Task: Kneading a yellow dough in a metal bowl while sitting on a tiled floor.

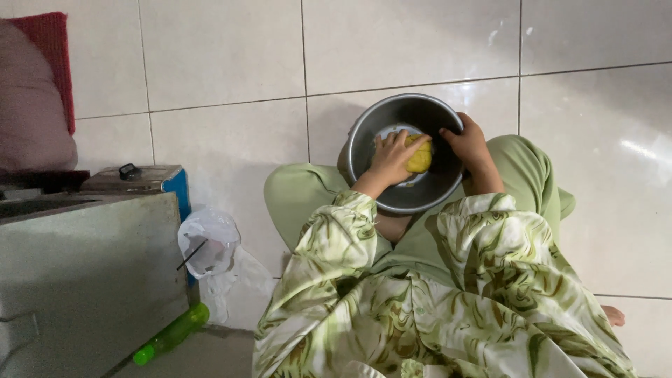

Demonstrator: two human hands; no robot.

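Seated cross-legged on a white tiled floor (224, 49), in a loose green-and-cream leaf-patterned top (448, 294) and pale green trousers (301, 199). Just beyond the sleeves, a round, dull grey metal bowl (364, 133) propped on the lap, tilted toward the camera, its rim resting against the legs.

Left hand (392, 157) inside the bowl, fingers spread and curled loosely over a yellow lump of dough (422, 159), palm pressing down on its near-left side. Right hand (467, 143) at the bowl's right rim, fingers bent over the edge and reaching inward, fingertips at the dough's right side; whether actually gripping the rim or only resting there, cannot tell. Dough low in the bowl, near the middle of its bottom, between the two hands.

Further left on the floor: a crumpled white plastic bag (210, 245) with a thin dark stick poking from it, a green plastic bottle (171, 336) lying beside a grey box-like cabinet (91, 273), a blue-edged tin (140, 178) behind, and a red-trimmed pinkish cushion (31, 105) at the far left corner.
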